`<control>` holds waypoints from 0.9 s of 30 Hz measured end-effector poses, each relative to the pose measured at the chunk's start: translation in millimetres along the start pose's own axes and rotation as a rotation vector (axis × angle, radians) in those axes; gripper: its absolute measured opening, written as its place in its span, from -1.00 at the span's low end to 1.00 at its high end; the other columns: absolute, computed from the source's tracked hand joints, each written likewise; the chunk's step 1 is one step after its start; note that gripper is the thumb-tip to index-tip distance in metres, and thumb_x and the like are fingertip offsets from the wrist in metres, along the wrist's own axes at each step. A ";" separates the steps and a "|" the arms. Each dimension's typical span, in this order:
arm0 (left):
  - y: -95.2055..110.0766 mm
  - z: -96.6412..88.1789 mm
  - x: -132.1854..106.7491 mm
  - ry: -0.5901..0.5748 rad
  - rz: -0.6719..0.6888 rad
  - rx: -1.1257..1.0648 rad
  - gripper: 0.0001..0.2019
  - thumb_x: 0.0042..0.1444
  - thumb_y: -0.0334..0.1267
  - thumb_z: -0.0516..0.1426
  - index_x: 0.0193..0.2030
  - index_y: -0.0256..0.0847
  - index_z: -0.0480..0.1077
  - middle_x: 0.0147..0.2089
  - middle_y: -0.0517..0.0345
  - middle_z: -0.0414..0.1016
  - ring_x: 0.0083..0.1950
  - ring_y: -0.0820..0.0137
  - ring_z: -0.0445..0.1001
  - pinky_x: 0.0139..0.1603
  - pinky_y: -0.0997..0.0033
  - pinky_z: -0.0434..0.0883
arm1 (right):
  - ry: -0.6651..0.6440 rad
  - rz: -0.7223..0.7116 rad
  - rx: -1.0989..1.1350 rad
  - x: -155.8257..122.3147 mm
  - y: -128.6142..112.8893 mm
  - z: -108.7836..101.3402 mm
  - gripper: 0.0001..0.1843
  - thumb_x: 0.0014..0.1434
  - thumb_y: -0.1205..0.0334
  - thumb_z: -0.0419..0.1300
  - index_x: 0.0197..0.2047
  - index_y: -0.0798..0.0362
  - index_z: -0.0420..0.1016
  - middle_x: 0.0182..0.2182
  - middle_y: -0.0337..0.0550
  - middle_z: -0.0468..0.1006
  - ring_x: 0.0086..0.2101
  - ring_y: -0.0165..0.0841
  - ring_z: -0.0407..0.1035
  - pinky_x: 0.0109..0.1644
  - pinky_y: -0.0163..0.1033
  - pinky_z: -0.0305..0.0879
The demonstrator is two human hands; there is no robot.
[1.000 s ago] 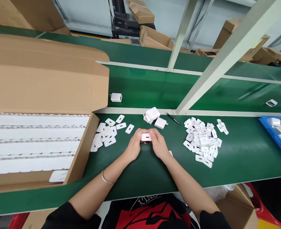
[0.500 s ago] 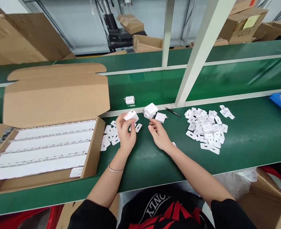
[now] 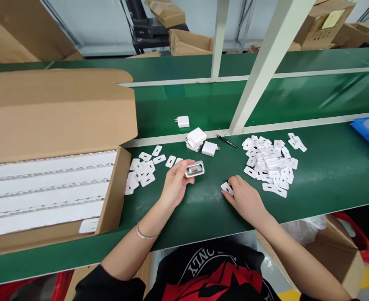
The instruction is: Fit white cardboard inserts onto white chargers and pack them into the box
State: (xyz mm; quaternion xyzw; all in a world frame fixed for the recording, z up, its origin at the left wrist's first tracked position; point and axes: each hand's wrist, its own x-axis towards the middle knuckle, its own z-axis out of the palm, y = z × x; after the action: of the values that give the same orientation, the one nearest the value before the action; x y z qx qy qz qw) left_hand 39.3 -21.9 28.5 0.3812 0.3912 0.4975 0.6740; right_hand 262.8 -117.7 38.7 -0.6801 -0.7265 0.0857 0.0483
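The left hand (image 3: 175,184) was clamped on an open-ended white charger casing (image 3: 195,169) above the green tabletop (image 3: 200,217), while the right hand (image 3: 244,195) had thumb and fingers closed on a slotted white plate (image 3: 226,188) near the larger pile of similar plates (image 3: 270,165).

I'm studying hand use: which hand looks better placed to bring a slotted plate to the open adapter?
Probably the right hand: it touches a plate, while the left hand holds the adapter, open end showing.
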 end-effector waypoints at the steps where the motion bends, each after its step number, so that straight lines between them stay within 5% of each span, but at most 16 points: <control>1: 0.7 2.9 -4.3 -0.009 -0.012 0.008 -0.47 0.13 0.27 0.31 -0.17 -0.25 0.61 -0.34 0.09 0.57 -0.53 0.55 0.34 -0.50 0.48 0.42 | 0.016 -0.019 0.017 -1.7 1.9 3.4 -0.91 0.41 0.15 0.13 -0.08 -0.04 0.36 -0.16 0.02 0.52 -0.26 -0.10 0.51 -0.37 -0.14 0.28; 9: 6.2 11.3 -10.9 0.053 -0.145 0.040 -0.45 0.14 0.29 0.29 -0.31 -0.27 0.59 -0.60 0.22 0.40 -0.70 0.60 0.14 -0.64 0.47 0.31 | 0.048 -0.038 0.103 9.6 11.8 0.2 -0.85 0.36 0.13 0.10 -0.10 0.00 0.42 -0.18 -0.05 0.57 -0.45 -0.29 0.43 -0.45 -0.19 0.18; 16: 2.7 7.9 -3.8 0.106 -0.278 -0.006 -0.42 0.12 0.31 0.29 -0.37 -0.29 0.52 -0.67 0.26 0.29 -0.67 0.52 0.25 -0.60 0.45 0.40 | 0.149 -0.080 0.517 34.9 -17.5 -36.5 -0.84 0.31 0.13 0.18 -0.06 -0.08 0.46 -0.24 -0.14 0.54 -0.42 -0.32 0.38 -0.35 -0.19 0.34; 20: -0.2 7.1 -2.8 0.078 -0.216 0.021 -0.39 0.05 0.34 0.32 -0.31 -0.31 0.53 -0.59 0.23 0.37 -0.64 0.52 0.30 -0.57 0.44 0.44 | 0.209 -0.257 0.694 52.1 -37.5 -44.1 -0.81 0.33 0.15 0.22 0.01 -0.12 0.52 -0.15 -0.12 0.51 -0.38 -0.31 0.35 -0.28 -0.14 0.43; 27: -4.7 10.1 -5.7 -0.020 -0.059 0.024 -0.44 0.13 0.33 0.28 -0.28 -0.24 0.46 -0.41 0.19 0.48 -0.46 0.49 0.45 -0.42 0.46 0.48 | 0.179 -0.329 0.869 73.4 -46.3 -13.2 -0.72 0.35 0.17 0.29 0.11 -0.16 0.63 -0.15 -0.16 0.33 -0.42 -0.42 0.28 -0.34 -0.19 0.45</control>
State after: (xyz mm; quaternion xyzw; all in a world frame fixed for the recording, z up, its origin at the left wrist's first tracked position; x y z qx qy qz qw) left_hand 49.1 -29.8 29.1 0.3825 0.4017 0.4686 0.6876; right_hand 214.7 -46.7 57.1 -0.4773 -0.7144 0.3142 0.4038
